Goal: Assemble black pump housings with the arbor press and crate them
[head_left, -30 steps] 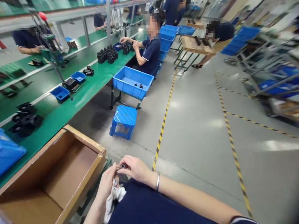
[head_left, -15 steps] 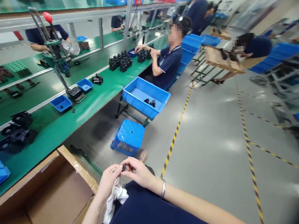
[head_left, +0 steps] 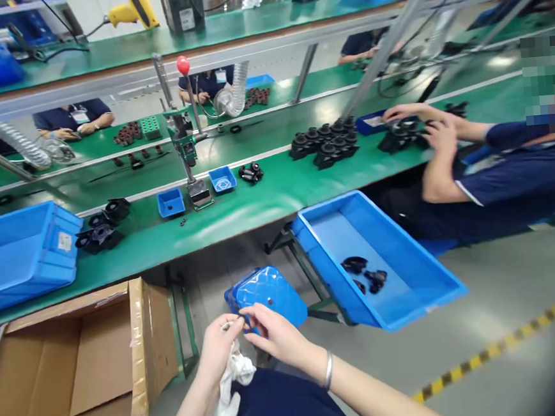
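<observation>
At the far left we see an open cardboard box [head_left: 79,371] on the floor, under the green table [head_left: 239,208] that carries a blue bin [head_left: 19,254]. Over our lap, our left hand [head_left: 218,347] pinches a white cloth [head_left: 231,385] and meets our right hand [head_left: 272,333], whose fingertips close on a small dark part [head_left: 245,321] held between both hands (too small to make out). Just behind them stands a blue stool [head_left: 267,292]. Further right, a tilted blue tray [head_left: 409,287] holds a few black parts [head_left: 367,274], and a seated co-worker's hands [head_left: 425,129] handle black pieces on the table.
</observation>
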